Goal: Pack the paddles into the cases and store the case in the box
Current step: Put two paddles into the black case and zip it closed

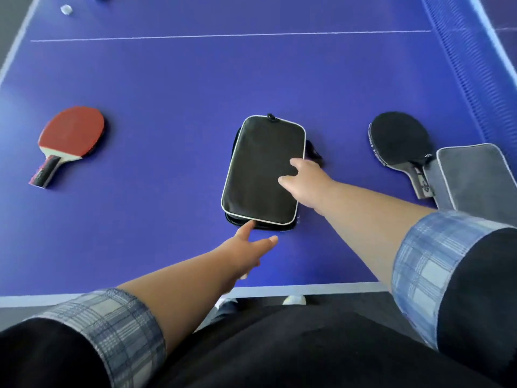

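A black paddle case (pixel 260 166) with white piping lies flat in the middle of the blue table (pixel 167 93). My right hand (pixel 306 182) rests on the case's right side with straight fingers. My left hand (pixel 249 247) reaches to the case's near edge, its forefinger touching that edge, fingers spread. A red paddle (pixel 70 135) lies on the left. A black paddle (pixel 400 141) lies on the right, its handle against a grey case (pixel 475 177).
The net (pixel 458 65) runs along the right side. Two white balls (pixel 66 8) lie at the far left corner. The table's white near edge (pixel 279 289) is right in front of me. No box is in view.
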`<state>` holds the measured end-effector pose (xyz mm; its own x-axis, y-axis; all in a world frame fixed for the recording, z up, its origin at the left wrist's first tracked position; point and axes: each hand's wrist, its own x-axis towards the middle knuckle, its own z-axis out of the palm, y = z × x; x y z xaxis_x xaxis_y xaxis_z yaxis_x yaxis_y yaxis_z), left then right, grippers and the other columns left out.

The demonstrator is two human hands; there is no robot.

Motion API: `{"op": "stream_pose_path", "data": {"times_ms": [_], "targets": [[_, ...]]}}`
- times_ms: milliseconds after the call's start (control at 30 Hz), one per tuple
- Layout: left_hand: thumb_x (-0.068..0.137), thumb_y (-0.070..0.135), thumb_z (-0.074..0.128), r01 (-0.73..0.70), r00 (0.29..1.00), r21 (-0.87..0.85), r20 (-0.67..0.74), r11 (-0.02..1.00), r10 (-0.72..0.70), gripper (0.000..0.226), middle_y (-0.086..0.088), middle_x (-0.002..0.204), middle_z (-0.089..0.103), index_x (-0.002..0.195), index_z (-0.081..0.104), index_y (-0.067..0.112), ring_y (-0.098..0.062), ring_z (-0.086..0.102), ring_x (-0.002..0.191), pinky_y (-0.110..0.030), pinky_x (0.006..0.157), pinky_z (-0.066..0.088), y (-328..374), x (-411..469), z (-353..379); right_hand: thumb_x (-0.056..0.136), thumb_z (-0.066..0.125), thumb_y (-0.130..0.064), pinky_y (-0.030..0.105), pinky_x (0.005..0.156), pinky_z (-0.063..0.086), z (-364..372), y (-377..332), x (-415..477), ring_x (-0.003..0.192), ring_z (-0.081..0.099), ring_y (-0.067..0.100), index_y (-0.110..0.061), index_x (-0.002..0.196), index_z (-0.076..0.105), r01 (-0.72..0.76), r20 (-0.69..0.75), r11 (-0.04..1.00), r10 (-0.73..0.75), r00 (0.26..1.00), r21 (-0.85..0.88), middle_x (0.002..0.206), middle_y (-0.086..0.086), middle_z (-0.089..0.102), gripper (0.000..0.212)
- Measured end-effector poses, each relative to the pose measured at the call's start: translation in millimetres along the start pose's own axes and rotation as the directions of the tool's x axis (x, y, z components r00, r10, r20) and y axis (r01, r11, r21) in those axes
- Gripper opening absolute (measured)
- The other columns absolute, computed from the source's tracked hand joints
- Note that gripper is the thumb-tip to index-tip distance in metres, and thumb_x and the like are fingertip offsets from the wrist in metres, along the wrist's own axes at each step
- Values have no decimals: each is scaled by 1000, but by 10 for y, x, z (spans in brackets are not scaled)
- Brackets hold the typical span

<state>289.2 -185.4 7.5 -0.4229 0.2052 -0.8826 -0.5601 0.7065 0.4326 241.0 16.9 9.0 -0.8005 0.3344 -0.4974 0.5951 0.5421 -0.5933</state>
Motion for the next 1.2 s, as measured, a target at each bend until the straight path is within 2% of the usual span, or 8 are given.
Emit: {"op": "stream_pose_path", "data": {"times_ms": [167, 267, 333, 467, 567, 733, 967, 1200], "targets": [[78, 59, 60, 12, 999, -161, -39, 987, -18, 77, 0, 108, 64, 146, 23, 52, -22, 64, 100, -33, 74, 54, 148, 53, 331, 94, 60, -40, 38, 107, 40, 287, 335, -348, 143, 34, 30, -16, 159, 10, 33, 177, 969, 11, 984, -246, 167, 2, 0, 86], [87, 41, 55, -16, 895, -198, -441, 980, -74, 60, -5, 116, 60, 143, 35, 33, -21, 60, 75, -30, 57, 48, 136, 141, 238, 95, 60, -28, 43, 103, 44, 229, 486, -329, 135, 39, 35, -16, 159, 7, 108, 167, 933, -52, 985, -344, 161, 4, 21, 84], [87, 39, 54, -103, 786, -116, -618, 988, 9, 64, -3, 134, 47, 146, 32, 27, -25, 59, 90, -36, 66, 52, 151, 243, 61, 94, 56, -17, 44, 97, 48, 174, 570, -301, 131, 41, 33, -16, 158, 11, 134, 154, 932, -86, 984, -335, 158, 2, 25, 79], [89, 41, 53, -69, 810, 105, -575, 992, 117, 61, -4, 137, 45, 145, 36, 20, -23, 54, 82, -27, 53, 39, 342, 441, -204, 90, 53, -19, 40, 97, 46, 158, 623, -242, 143, 30, 27, -20, 158, 17, 96, 93, 969, -77, 993, -226, 165, -2, 12, 77], [86, 40, 50, -82, 836, 150, -528, 985, 150, 30, -8, 99, 63, 99, 59, 14, -21, 52, 58, -22, 46, 38, 496, 485, -195, 92, 50, -30, 38, 100, 42, 225, 565, -223, 144, 33, 21, -19, 159, 11, 63, 104, 990, -50, 993, -123, 168, -5, 1, 78], [82, 54, 51, -364, 698, 51, -645, 930, 309, 23, 4, 93, 60, 89, 48, 33, -12, 62, 68, -24, 45, 45, 690, 207, 35, 98, 39, -57, 31, 95, 40, 103, 463, -212, 131, 49, 23, -15, 145, 48, 0, -11, 987, 2, 1000, 158, 147, 4, 51, 64], [83, 58, 48, -711, 539, 448, -146, 541, 829, 54, 15, 134, 48, 128, 44, 29, -5, 43, 125, -22, 102, 33, 974, -14, 686, 64, 49, -89, 41, 96, 53, -505, 585, -316, 108, 70, 21, -24, 119, 71, -255, 255, 533, 75, 964, 807, 118, 1, 74, 88], [91, 55, 43, -696, 581, 613, 174, 375, 795, 60, 6, 149, 41, 146, 28, 33, -17, 31, 139, -33, 113, 25, 1124, 240, 1080, 87, 50, -54, 53, 92, 56, -770, 1093, -279, 105, 67, 27, -23, 108, 60, -276, 107, 766, 265, 958, 580, 110, 4, 68, 39]]}}
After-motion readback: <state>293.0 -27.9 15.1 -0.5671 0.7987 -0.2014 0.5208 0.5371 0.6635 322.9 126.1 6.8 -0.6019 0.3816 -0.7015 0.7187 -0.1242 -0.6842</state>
